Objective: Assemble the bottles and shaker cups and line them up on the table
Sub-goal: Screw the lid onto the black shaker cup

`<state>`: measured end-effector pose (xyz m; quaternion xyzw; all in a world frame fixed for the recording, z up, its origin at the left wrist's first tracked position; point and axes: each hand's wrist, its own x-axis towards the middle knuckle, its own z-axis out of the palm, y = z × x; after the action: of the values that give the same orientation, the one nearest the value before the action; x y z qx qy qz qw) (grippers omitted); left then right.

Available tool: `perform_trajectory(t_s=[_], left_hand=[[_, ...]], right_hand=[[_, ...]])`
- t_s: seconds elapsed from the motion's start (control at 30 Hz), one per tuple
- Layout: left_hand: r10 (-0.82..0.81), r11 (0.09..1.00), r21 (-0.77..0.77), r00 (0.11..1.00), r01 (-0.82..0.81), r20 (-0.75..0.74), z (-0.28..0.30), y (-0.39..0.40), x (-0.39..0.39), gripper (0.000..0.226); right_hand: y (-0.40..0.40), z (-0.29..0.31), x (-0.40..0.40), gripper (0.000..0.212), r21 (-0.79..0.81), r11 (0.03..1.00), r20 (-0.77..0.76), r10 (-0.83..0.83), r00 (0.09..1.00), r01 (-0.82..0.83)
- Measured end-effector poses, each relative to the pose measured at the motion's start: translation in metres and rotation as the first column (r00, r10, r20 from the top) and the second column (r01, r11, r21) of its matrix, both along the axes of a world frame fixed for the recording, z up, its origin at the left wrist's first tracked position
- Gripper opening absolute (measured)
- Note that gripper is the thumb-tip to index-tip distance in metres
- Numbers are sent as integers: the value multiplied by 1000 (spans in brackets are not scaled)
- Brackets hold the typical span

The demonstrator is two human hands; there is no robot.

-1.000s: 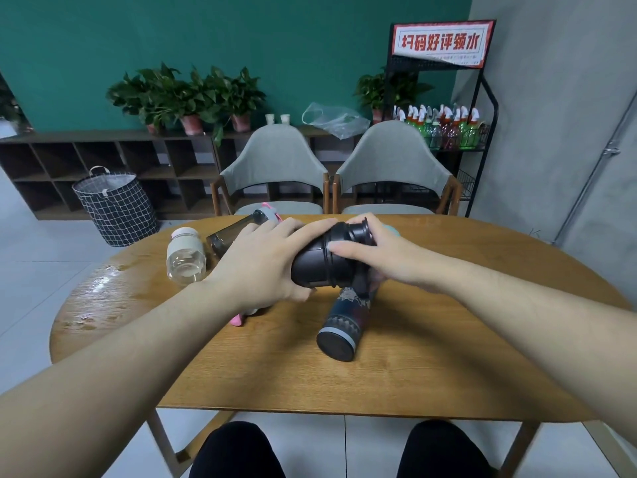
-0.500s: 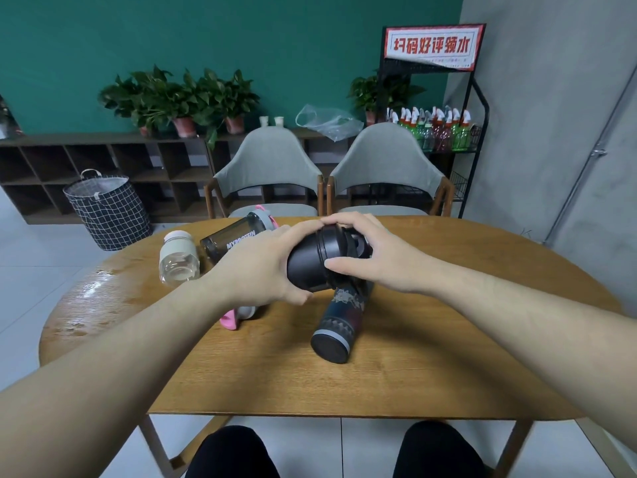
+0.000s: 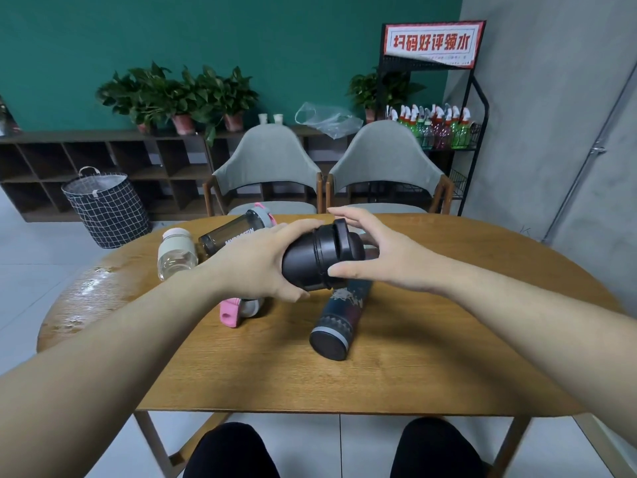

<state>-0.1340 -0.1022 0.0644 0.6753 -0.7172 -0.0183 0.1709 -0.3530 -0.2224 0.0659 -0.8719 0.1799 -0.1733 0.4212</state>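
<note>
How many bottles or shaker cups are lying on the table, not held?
3: a clear bottle at far left, a smoky shaker cup beside it, a patterned dark bottle nearer the camera. The hands may hide more.

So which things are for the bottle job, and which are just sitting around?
For the job:
black shaker, held in the left hand, right hand at its lid
patterned bottle
clear jar
dark shaker
pink lid
table

Just sitting around:
chairs
plants
basket
spray bottles
plastic bag
</note>
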Motion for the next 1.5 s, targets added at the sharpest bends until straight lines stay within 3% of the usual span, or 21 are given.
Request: perform_trajectory(t_s=[0.13, 0.2, 0.27, 0.33, 0.43, 0.67, 0.77, 0.83, 0.87, 0.9, 0.97, 1.03, 1.13, 1.23, 1.37, 1.43, 1.5], left_hand=[[-12, 999, -33, 999, 13, 40, -1, 0, -6, 106], [15, 998, -60, 995, -9, 101, -2, 1, -9, 106], [51, 993, -114, 968, -23, 247, -4, 1, -10, 104], [79, 981, -195, 920, -4, 383, -5, 0, -11, 102], [89, 953, -292, 856, 75, 510, -4, 0, -13, 102], [37, 955, -259, 811, 143, 584, -3, -4, -18, 109], [25, 966, -229, 833, 123, 553, 1, -6, -20, 105], [10, 982, -178, 920, 65, 393, 5, -8, -20, 103], [-5, 989, -141, 964, 44, 265, 6, -8, -19, 104], [-20, 993, -113, 991, 35, 129, 8, -9, -17, 105], [-44, 996, -84, 998, 40, -44, 12, -9, -14, 107], [-65, 996, -64, 997, 62, -42, 14, -9, -14, 107], [-52, 995, -81, 997, 56, 59, 12, -7, -18, 104], [0, 986, -160, 975, 36, 220, 6, -7, -20, 102], [62, 959, -275, 894, 70, 444, 1, -7, -20, 100], [65, 960, -270, 883, 71, 465, 3, -6, -20, 99], [61, 972, -232, 902, 44, 427, 6, -6, -20, 99]], right_hand=[[0, -6, 2, 67, -183, 983, -4, -8, 1000, 7], [-1, -8, 5, 60, -160, 986, 22, -37, 999, 40], [-1, -9, 7, 59, -71, 994, 24, -81, 996, 82], [1, -6, 10, 61, 150, 979, -27, -135, 990, 137], [5, -3, 13, 74, 509, 837, -121, -162, 979, 201], [7, -4, 7, 89, 675, 671, -273, -159, 949, 307], [4, -10, 6, 88, 684, 684, -185, -174, 967, 254], [2, -13, 4, 88, 536, 829, 32, -209, 977, 160], [0, -13, 0, 87, 364, 926, 135, -162, 978, 103], [-3, -13, -5, 86, 167, 985, 177, -76, 981, 46], [-9, -12, -15, 94, -150, 988, 90, 32, 995, -19], [-15, -14, -21, 98, -310, 950, 22, 25, 999, -17], [-17, -15, -22, 94, -367, 930, 32, -24, 999, 34], [-12, -15, -17, 89, -214, 974, 1, -77, 997, 75], [-2, -11, -9, 80, 194, 976, -90, -84, 992, 100], [0, -9, -7, 91, 284, 946, -187, -105, 977, 156], [-1, -12, -7, 95, 299, 939, -178, -122, 976, 171]])
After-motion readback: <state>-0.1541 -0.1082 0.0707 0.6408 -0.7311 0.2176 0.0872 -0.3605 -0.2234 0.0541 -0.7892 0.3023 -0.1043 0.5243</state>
